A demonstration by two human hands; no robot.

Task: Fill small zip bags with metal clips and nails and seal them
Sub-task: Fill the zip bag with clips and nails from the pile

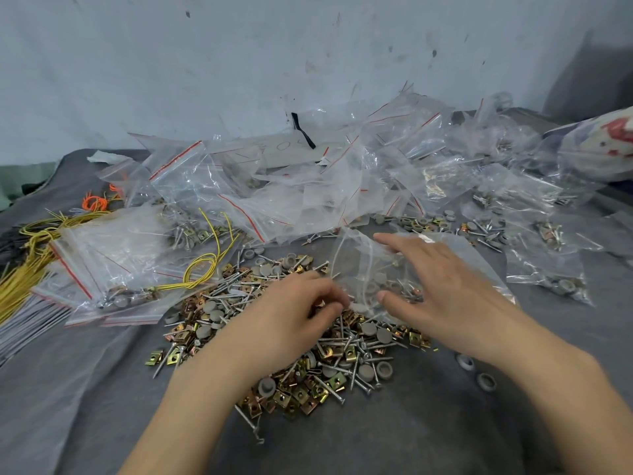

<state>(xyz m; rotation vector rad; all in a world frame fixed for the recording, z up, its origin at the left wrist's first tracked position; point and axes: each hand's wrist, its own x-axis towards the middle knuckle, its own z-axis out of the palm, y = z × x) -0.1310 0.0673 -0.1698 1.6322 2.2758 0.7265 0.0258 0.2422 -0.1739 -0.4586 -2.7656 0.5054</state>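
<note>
Steadiness counts: right hand (445,279), spread flat, pins the zip bag (359,262); left hand (291,310) pinches its mouth, best held wide.

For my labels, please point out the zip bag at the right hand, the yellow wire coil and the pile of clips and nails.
zip bag (356,262): head view, clear upper part.
yellow wire coil (200,265): head view, its loop.
pile of clips and nails (308,392): head view, near part.

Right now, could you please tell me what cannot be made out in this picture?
- Head view: whether the left hand holds anything; its curled fingers hide it.
- Zip bag contents, partly under the right hand.
- Card writing, under other bags.
- Printed bag, cut by the right edge.
</note>
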